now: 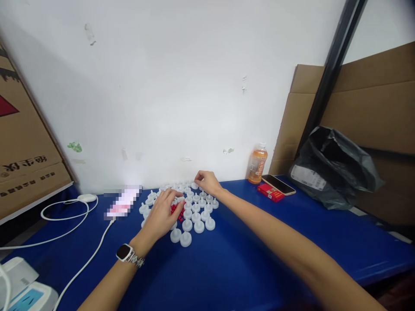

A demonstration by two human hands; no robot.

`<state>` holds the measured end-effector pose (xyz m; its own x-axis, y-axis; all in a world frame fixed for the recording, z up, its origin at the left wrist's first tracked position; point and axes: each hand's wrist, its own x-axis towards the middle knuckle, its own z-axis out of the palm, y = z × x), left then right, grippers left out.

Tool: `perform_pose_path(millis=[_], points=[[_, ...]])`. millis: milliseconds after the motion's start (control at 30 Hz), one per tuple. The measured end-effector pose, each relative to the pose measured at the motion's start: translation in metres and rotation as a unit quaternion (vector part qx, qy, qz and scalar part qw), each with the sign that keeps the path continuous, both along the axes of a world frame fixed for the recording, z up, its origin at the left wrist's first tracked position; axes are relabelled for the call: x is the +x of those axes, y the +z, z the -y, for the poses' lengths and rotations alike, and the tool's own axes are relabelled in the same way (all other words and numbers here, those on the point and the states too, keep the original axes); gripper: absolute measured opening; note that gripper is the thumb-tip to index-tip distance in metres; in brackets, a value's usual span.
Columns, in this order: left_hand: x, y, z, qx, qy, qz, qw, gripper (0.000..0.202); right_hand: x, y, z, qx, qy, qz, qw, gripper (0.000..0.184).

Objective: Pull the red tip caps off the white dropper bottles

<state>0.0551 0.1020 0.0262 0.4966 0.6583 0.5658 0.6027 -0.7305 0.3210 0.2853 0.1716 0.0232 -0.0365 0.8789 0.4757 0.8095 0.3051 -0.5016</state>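
Observation:
White, round plastic caps with short stems (186,239) stand in a cluster on the blue tabletop. Within the cluster lies a small heap of red pieces (181,216), too small to name exactly. My left hand (164,211) is over the cluster's left side, partly covering the red pieces. Its thumb and forefinger curl around one white plastic cap (180,199). At the back of the cluster, close to the wall, my right hand (207,182) pinches with thumb and forefinger at another white plastic cap (194,185). The contact there is small and partly hidden.
An orange drink bottle (257,165), a red box (270,192) and a phone (279,185) stand right, beside a grey plastic bag (333,168). Left are a glowing, blurred-out device (125,203), white cables (87,262) and a power strip (32,298). Cardboard (26,138) flanks the table.

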Motion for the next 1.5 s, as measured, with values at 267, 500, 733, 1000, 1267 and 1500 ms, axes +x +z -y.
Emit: perform_pose_path(millis=[267,500,733,1000,1267,1500], points=[[-0.012,-0.002,0.005,-0.024,-0.009,0.009,1.0,0.022,0.016,0.002,-0.005,-0.036,-0.022,0.142,0.989,0.008],[-0.011,0.0,0.006,-0.021,-0.016,0.023,0.999,0.021,0.003,0.011,-0.025,-0.057,-0.076,0.186,0.978,0.025],[-0.016,-0.003,0.005,-0.031,-0.001,0.018,0.999,0.022,-0.015,0.011,-0.021,-0.068,-0.085,0.16,0.981,0.017],[-0.013,-0.003,0.012,0.012,-0.013,-0.012,1.0,0.034,-0.058,0.012,0.078,-0.004,0.17,-0.178,0.969,0.017],[-0.042,-0.009,0.005,-0.044,0.0,-0.018,0.999,0.027,-0.075,-0.006,0.116,0.012,0.084,0.07,0.994,0.012],[-0.042,-0.013,0.005,-0.049,-0.011,0.001,0.999,0.024,-0.088,-0.007,0.114,-0.048,0.02,0.223,0.973,0.012]])
